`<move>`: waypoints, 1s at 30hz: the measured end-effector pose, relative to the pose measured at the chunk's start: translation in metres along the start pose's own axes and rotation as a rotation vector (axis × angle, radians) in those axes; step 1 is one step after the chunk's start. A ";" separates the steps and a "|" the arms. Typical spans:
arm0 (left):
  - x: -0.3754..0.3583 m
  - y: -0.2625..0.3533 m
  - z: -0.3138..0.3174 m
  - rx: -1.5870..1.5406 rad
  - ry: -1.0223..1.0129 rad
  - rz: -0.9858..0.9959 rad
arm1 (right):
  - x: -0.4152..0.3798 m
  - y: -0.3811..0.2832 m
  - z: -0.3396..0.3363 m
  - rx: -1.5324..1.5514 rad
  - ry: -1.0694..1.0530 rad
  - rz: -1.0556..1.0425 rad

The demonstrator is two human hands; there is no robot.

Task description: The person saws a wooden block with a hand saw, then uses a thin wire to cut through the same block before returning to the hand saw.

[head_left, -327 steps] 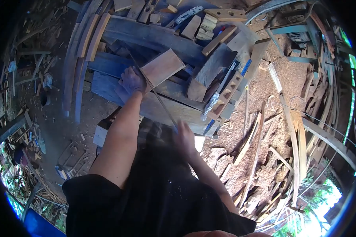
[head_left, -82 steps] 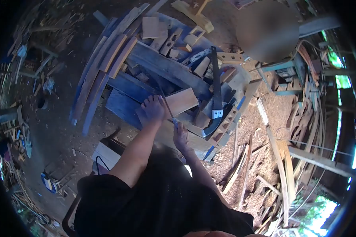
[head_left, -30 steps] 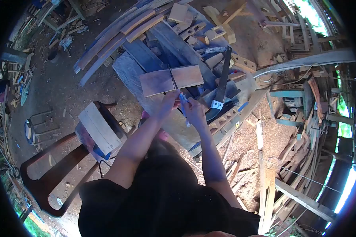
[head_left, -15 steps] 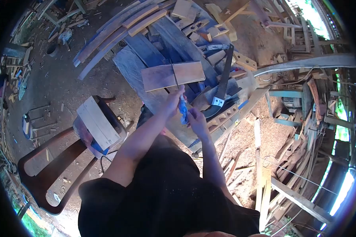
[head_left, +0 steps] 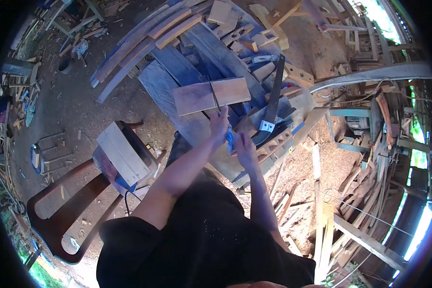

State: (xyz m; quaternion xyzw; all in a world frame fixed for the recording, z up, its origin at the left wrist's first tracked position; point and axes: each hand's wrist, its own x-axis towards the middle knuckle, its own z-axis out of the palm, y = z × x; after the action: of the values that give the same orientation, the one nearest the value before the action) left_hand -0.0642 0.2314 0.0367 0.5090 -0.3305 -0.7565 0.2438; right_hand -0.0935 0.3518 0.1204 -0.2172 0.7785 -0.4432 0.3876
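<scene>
My left hand [head_left: 219, 126] is closed around the near end of a thin dark blade [head_left: 212, 92], whose exact kind I cannot make out. The blade reaches away across a flat wooden board [head_left: 192, 98]. Below that hand a crumpled blue cloth [head_left: 230, 138] bunches up, and my right hand [head_left: 245, 150] pinches its right side. To the right lies a handsaw [head_left: 273, 98] with a long dark blade and a dark curved handle.
Several planks and curved wooden strips [head_left: 177, 29] cover the workbench [head_left: 158, 86]. On the left stands a dark wooden chair [head_left: 72, 204] with a pale board [head_left: 124, 152] on its seat. Sawdust [head_left: 297, 180] and offcuts lie on the floor at right.
Both hands and the blue cloth have shifted slightly right relative to the board. The cloth looks more bunched between the hands. The whole view has moved a little.
</scene>
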 end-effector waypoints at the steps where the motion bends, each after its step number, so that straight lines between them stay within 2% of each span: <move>1: 0.001 -0.007 0.001 0.004 -0.001 0.010 | 0.008 0.000 0.003 0.006 0.000 -0.008; 4: -0.001 -0.014 -0.004 -0.073 0.056 0.069 | 0.034 -0.006 0.016 -0.069 -0.001 -0.021; 6: 0.002 -0.008 -0.033 -0.045 -0.204 -0.037 | 0.041 -0.010 0.024 -0.147 -0.130 0.102; 7: 0.012 -0.013 -0.049 -0.041 -0.203 -0.038 | 0.043 0.001 0.028 -0.143 -0.130 0.103; 9: 0.042 -0.025 -0.072 0.230 -0.246 0.190 | 0.055 0.027 0.037 -0.543 -0.047 -0.018; 10: 0.033 0.000 -0.070 0.232 -0.248 0.196 | 0.054 0.027 0.040 -0.540 -0.043 -0.023; 12: 0.020 0.045 -0.069 0.489 0.049 0.588 | 0.050 0.021 0.047 -0.698 0.081 -0.153; 13: 0.035 0.046 -0.070 0.487 0.053 0.599 | 0.049 0.016 0.051 -0.696 0.083 -0.164; 15: 0.068 0.044 -0.067 0.673 0.281 0.961 | 0.047 0.008 0.057 -0.746 0.099 -0.046; 16: 0.071 0.054 -0.063 0.665 0.285 0.974 | 0.047 0.007 0.061 -0.747 0.106 -0.060; 18: 0.077 0.075 -0.052 1.036 0.387 1.040 | 0.050 0.004 0.066 -0.887 0.117 -0.010; 19: 0.085 0.074 -0.049 1.022 0.389 1.054 | 0.052 0.009 0.067 -0.891 0.131 -0.022; 21: 0.092 0.071 -0.047 1.279 0.378 1.031 | 0.053 0.013 0.071 -0.893 0.178 -0.053; 22: 0.094 0.073 -0.046 1.276 0.382 1.033 | 0.053 0.011 0.070 -0.931 0.139 -0.029; 24: 0.094 0.071 -0.046 1.495 0.290 0.792 | 0.057 0.014 0.070 -0.964 0.120 -0.037; 30: 0.099 0.070 -0.044 1.491 0.294 0.788 | 0.099 0.021 0.087 -0.913 0.145 -0.039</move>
State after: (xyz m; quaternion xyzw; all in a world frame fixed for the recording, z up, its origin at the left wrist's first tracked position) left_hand -0.0567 0.1040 0.0170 0.4771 -0.8596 -0.1277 0.1310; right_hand -0.0840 0.2496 0.0351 -0.3486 0.9150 -0.0761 0.1883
